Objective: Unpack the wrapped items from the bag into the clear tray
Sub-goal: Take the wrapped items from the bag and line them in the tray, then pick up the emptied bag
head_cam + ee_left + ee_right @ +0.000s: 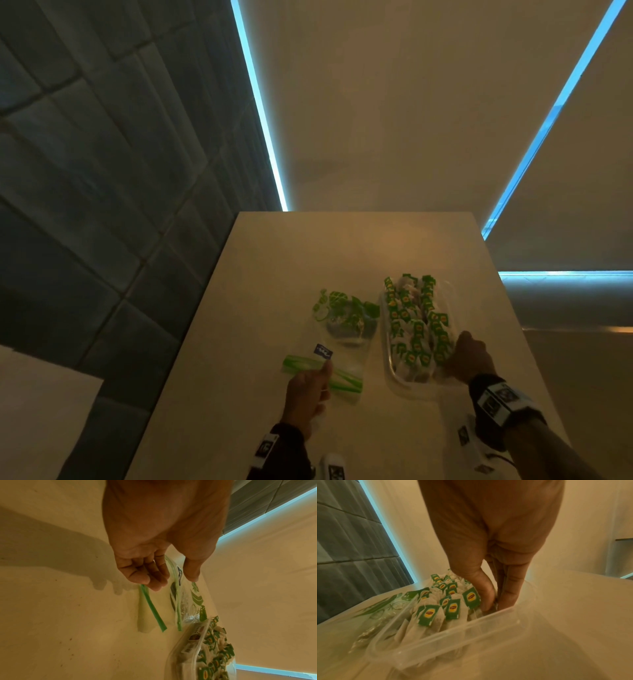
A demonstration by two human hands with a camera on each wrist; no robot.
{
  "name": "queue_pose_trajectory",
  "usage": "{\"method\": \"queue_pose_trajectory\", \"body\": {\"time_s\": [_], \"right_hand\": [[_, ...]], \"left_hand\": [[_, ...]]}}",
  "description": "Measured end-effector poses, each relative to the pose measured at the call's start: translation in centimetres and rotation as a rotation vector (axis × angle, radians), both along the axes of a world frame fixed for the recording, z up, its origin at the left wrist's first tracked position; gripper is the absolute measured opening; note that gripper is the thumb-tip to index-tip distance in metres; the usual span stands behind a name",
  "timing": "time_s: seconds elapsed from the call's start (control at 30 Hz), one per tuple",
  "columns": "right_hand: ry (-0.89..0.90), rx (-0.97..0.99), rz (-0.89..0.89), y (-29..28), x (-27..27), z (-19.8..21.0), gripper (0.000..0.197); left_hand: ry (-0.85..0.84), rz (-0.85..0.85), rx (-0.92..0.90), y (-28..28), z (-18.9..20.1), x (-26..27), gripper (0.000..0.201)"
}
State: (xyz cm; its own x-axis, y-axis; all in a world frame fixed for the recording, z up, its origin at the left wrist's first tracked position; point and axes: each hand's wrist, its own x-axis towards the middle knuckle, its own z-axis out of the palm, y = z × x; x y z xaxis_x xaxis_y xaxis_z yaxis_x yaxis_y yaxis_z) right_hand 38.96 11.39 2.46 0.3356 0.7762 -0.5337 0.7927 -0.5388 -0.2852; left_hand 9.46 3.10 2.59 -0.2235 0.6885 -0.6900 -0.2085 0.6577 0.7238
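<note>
A clear zip bag [342, 322] with green print lies on the table, its green zip mouth toward me. My left hand [325, 368] pinches the bag's upper lip between thumb and fingers [154, 577], so the mouth [176, 601] gapes. To its right stands the clear tray [394, 373], packed with several green-tagged wrapped tea bags [414, 329]. My right hand [494, 604] reaches into the tray's near right corner. Its thumb and forefinger are pressed together on a tea bag wedged between the pile [429, 614] and the tray wall [453, 628]; most of that tea bag is hidden.
The beige table [291, 260] ends at a far edge behind the bag and a left edge above dark tiled floor [85, 205]. White marked devices [334, 466] lie near the table's front edge by my wrists. Bare tabletop stretches beyond the tray and bag.
</note>
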Motion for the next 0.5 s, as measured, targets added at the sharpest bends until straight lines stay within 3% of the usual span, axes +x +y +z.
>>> {"method": "queue_pose_trajectory", "body": {"time_s": [0.17,0.3,0.4,0.5], "right_hand": [[0.016,-0.043,0.038,-0.4,0.0,0.2,0.045],[0.033,-0.023,0.03,-0.6,0.4,1.3,0.041],[0.036,0.165,0.068,-0.8,-1.2,3.5,0.035],[0.166,0.319,0.222,-0.5,-5.1,4.3,0.028]], "left_hand": [[0.001,-0.009,-0.007,0.5,-0.9,0.2,0.04],[-0.033,0.032,0.043,0.6,-1.0,0.2,0.024],[-0.014,0.071,0.029,0.3,-0.9,-0.4,0.013],[0.029,0.104,0.03,-0.5,-1.2,-1.7,0.01]]}}
